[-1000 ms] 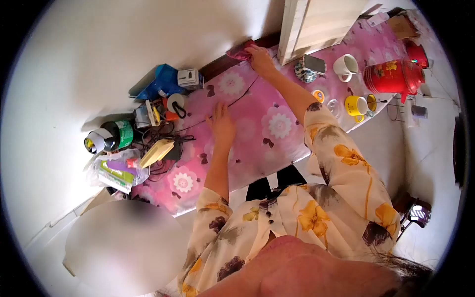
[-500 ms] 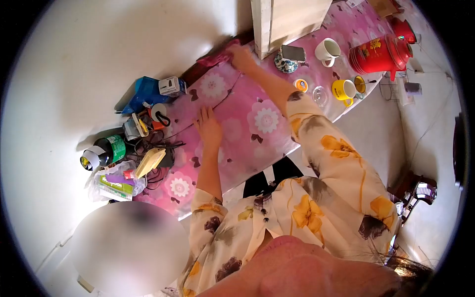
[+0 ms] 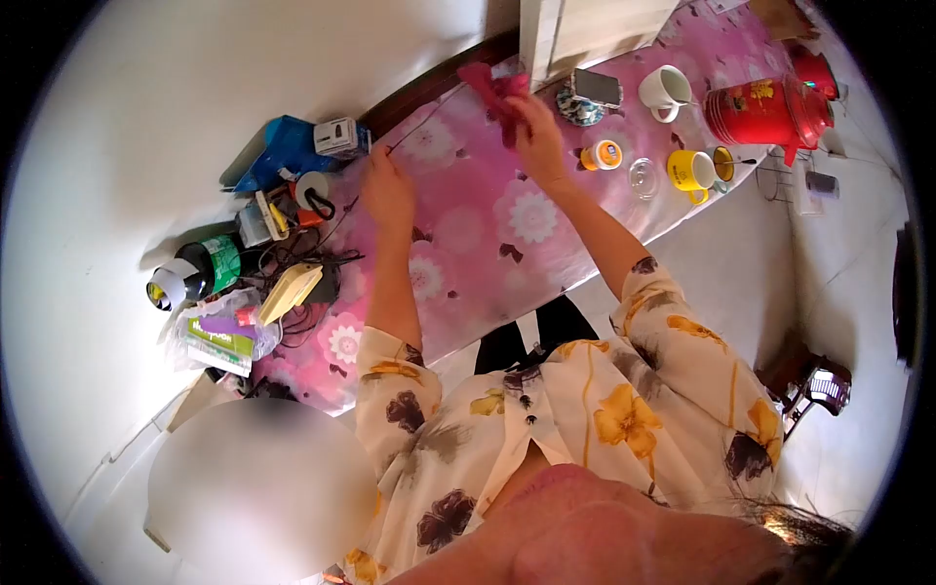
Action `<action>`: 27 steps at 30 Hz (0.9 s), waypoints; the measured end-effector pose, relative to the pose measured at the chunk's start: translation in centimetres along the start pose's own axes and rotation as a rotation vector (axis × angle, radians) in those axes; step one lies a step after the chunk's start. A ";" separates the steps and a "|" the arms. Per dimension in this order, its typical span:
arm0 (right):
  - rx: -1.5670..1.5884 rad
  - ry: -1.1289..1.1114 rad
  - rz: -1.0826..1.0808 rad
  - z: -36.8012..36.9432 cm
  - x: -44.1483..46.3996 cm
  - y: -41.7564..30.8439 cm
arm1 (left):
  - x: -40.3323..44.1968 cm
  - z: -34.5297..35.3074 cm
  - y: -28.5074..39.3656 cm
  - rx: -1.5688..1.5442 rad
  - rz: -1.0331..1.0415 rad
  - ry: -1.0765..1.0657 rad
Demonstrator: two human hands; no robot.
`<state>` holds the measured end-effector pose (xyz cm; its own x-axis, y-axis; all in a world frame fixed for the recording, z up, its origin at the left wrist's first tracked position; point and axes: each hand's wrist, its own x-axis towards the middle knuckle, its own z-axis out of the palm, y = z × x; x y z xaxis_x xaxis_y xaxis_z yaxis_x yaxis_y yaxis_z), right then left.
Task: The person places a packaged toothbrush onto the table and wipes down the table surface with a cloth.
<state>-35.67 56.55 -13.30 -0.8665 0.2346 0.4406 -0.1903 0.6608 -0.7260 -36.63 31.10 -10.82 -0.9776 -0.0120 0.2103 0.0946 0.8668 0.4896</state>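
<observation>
My right hand (image 3: pixel 536 136) is closed on a dark red cloth (image 3: pixel 495 96), which hangs over the pink flowered tablecloth (image 3: pixel 468 234) near the wall. Farther left, my left hand (image 3: pixel 388 183) pinches a thin dark cable (image 3: pixel 419 124) at its fingertips. The cable runs up toward the red cloth and down toward a tangle of dark cords (image 3: pixel 297 255). A white box (image 3: pixel 336 137) and a blue container (image 3: pixel 275 151) stand just left of my left hand.
Right of the cloth are a pale panel (image 3: pixel 590 34), a phone on a stand (image 3: pixel 595 88), a white mug (image 3: pixel 665 93), a yellow mug (image 3: pixel 689 171), an orange-lidded jar (image 3: pixel 603 154) and a red thermos (image 3: pixel 760 112). A dark bottle (image 3: pixel 203 268) lies at left.
My left hand has risen from the tablecloth and now pinches the cable. My right hand has drawn the red cloth away from the wall edge.
</observation>
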 end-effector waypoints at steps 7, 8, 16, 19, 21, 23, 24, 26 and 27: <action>-0.540 -0.402 -0.156 4.3 -0.7 4.3 | -0.5 1.9 -1.2 0.083 0.107 -0.041; -0.545 -0.387 -0.148 3.6 -0.7 4.1 | -0.4 1.9 -1.0 0.079 0.124 -0.041; -0.626 -0.406 0.120 -3.5 -7.4 3.8 | -1.0 2.5 -1.1 0.044 0.088 -0.152; -0.459 -0.237 0.069 -3.2 -5.4 4.1 | -1.6 2.5 -0.3 0.030 0.218 -0.114; -0.568 -0.176 0.053 -0.5 -1.2 4.6 | -2.9 1.7 1.3 -0.008 0.271 -0.136; -0.600 -0.184 0.044 0.4 -1.5 5.3 | -3.5 1.8 2.8 -0.055 0.321 -0.139; -0.669 -0.195 0.036 0.8 -1.7 5.5 | -3.8 2.5 2.8 -0.087 0.362 -0.131; -0.702 -0.252 0.034 -0.4 -5.3 4.9 | -5.1 3.6 3.3 -0.131 0.408 -0.148; -0.705 -0.252 0.041 -1.6 -7.9 4.1 | -5.5 4.2 3.6 -0.132 0.444 -0.193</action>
<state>-28.93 58.54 -18.94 -0.9621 0.1548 0.2246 0.1121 0.9750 -0.1919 -31.72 36.37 -13.75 -0.8531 0.4475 0.2683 0.5206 0.6966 0.4937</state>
